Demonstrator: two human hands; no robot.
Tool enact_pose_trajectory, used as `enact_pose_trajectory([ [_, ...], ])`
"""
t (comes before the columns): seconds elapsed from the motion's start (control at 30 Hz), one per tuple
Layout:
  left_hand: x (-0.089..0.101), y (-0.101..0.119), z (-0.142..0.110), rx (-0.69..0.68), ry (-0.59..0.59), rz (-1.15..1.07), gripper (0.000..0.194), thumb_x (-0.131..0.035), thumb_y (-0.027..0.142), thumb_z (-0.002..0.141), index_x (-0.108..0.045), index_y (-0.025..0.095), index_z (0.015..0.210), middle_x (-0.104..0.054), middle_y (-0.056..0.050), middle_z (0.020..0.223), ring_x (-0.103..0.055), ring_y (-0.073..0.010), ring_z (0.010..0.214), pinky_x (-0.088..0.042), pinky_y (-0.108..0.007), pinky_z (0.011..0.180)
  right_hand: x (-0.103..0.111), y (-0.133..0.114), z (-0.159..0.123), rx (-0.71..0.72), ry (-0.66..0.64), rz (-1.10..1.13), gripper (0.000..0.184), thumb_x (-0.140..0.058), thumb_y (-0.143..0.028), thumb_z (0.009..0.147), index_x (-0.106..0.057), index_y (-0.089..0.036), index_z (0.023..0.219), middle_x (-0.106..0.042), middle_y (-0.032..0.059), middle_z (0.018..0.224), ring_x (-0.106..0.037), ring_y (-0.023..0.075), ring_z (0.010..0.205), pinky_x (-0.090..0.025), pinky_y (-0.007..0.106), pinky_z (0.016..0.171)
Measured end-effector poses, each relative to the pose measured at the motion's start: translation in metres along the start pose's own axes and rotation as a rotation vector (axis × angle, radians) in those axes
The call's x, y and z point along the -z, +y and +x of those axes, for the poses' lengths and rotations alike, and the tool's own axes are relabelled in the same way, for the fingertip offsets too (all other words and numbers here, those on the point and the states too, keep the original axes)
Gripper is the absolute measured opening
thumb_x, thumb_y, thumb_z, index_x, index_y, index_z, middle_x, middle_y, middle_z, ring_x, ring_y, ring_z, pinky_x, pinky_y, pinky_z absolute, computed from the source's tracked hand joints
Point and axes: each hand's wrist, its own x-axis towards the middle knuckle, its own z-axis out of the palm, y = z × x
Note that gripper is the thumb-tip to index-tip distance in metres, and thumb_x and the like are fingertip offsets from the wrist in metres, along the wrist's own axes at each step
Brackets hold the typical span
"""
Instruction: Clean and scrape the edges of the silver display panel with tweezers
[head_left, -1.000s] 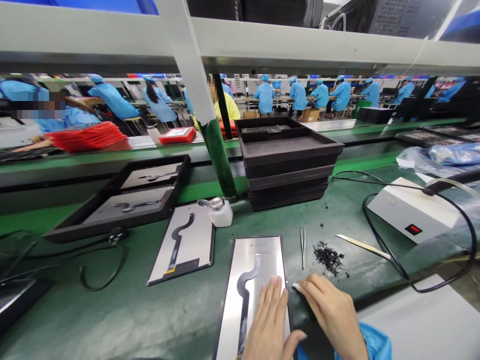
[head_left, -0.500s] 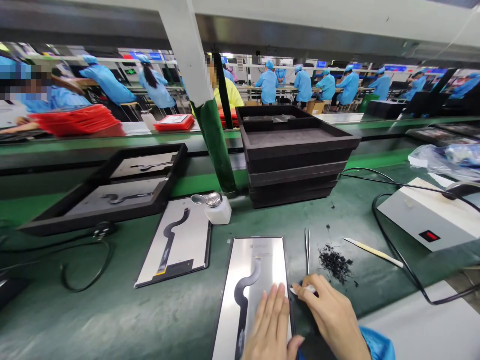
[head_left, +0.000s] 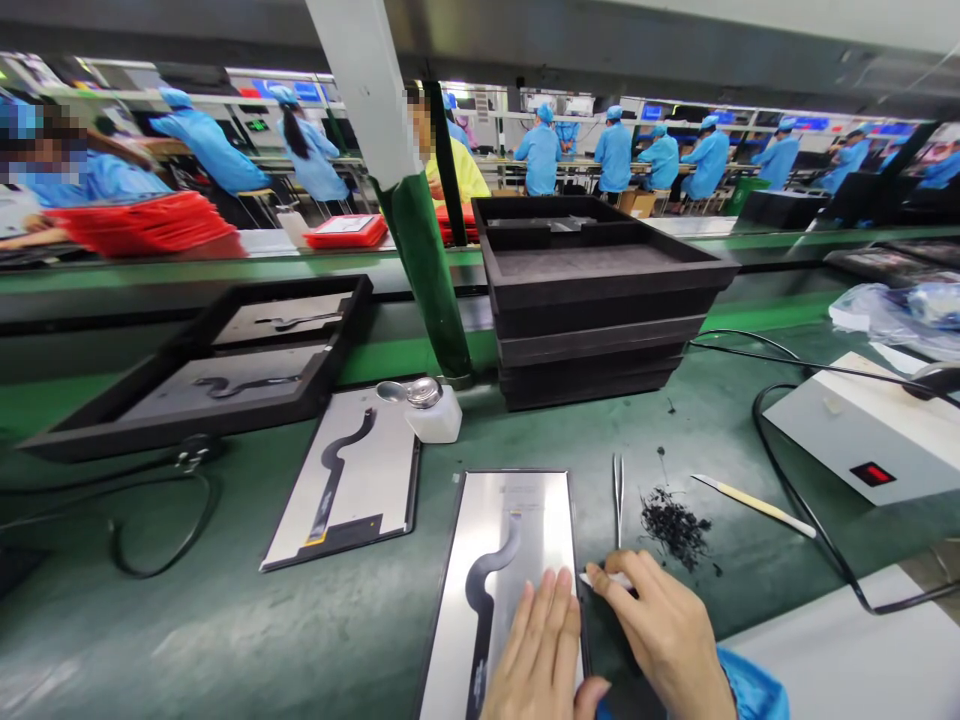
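My left hand (head_left: pixel 541 650) lies flat, fingers stretched out, on the silvery back of a display panel (head_left: pixel 546 525) with a dark curved ribbon cable (head_left: pixel 484 600). Beside the panel's right edge, my right hand (head_left: pixel 664 625) is closed on a small white pointed tool (head_left: pixel 619 579), mostly hidden by the fingers; its tip is at the panel's edge. Metal tweezers (head_left: pixel 618 500) lie just beyond that hand. To their right is a heap of black scraps (head_left: pixel 675 528), then a yellow-and-white pointed stick (head_left: pixel 754 503).
A second panel (head_left: pixel 375 475) lies left, beside a white dispenser bottle (head_left: pixel 439 418). Black trays (head_left: pixel 600 340) are stacked behind; another black tray (head_left: pixel 180 428) holds panels. A white box with a red display (head_left: pixel 847 440) and black cables stand right. Co-workers in blue sit beyond.
The camera view has shifted slightly. My left hand stays flat on the panel, and my right hand keeps the white tool at its right edge with hardly any visible movement.
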Motion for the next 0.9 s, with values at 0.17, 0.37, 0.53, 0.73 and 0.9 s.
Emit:
enact_pose_trajectory([
  [0.17, 0.003, 0.000, 0.002, 0.013, -0.015, 0.014, 0.044, -0.042, 0.039, 0.101, -0.065, 0.004, 0.117, -0.068, -0.015, 0.125, -0.065, -0.0274, 0.116, -0.057, -0.036, 0.093, 0.005, 0.002, 0.001, -0.062, -0.029, 0.131, 0.030, -0.037, -0.018, 0.104, -0.065, -0.021, 0.094, -0.064, 0.0037, 0.085, -0.057, 0.0116, 0.070, -0.041, 0.020, 0.059],
  [0.37, 0.003, 0.001, 0.000, 0.012, -0.016, 0.021, 0.043, -0.043, 0.037, 0.100, -0.065, 0.004, 0.117, -0.068, -0.015, 0.125, -0.065, -0.0275, 0.116, -0.058, -0.036, 0.092, 0.007, 0.009, 0.000, -0.010, -0.067, 0.168, 0.031, -0.037, -0.021, 0.105, -0.066, -0.020, 0.095, -0.064, 0.0040, 0.085, -0.056, 0.0118, 0.070, -0.042, 0.021, 0.060],
  [0.53, 0.002, 0.000, 0.000, 0.019, -0.021, -0.005, 0.045, -0.042, 0.039, 0.101, -0.064, 0.004, 0.118, -0.067, -0.015, 0.126, -0.064, -0.0280, 0.117, -0.057, -0.036, 0.094, 0.005, 0.009, 0.005, 0.053, -0.055, 0.107, 0.038, -0.031, -0.020, 0.106, -0.066, -0.020, 0.093, -0.067, 0.0038, 0.085, -0.051, 0.0133, 0.069, -0.038, 0.024, 0.059],
  [0.73, 0.003, 0.002, -0.001, 0.020, -0.025, 0.011, 0.042, -0.045, 0.036, 0.100, -0.064, 0.004, 0.118, -0.066, -0.015, 0.128, -0.064, -0.0280, 0.117, -0.055, -0.036, 0.095, 0.003, 0.008, 0.006, 0.065, -0.022, 0.066, 0.038, -0.030, -0.020, 0.106, -0.065, -0.019, 0.091, -0.068, 0.0040, 0.087, -0.051, 0.0143, 0.071, -0.037, 0.025, 0.061],
  [0.9, 0.001, 0.001, -0.003, 0.032, -0.016, -0.002, 0.043, -0.045, 0.038, 0.100, -0.064, 0.004, 0.120, -0.066, -0.015, 0.129, -0.063, -0.0275, 0.118, -0.055, -0.035, 0.097, 0.006, 0.011, 0.006, 0.078, -0.078, 0.130, 0.036, -0.032, -0.021, 0.106, -0.065, -0.020, 0.092, -0.067, 0.0039, 0.084, -0.051, 0.0139, 0.068, -0.038, 0.025, 0.058],
])
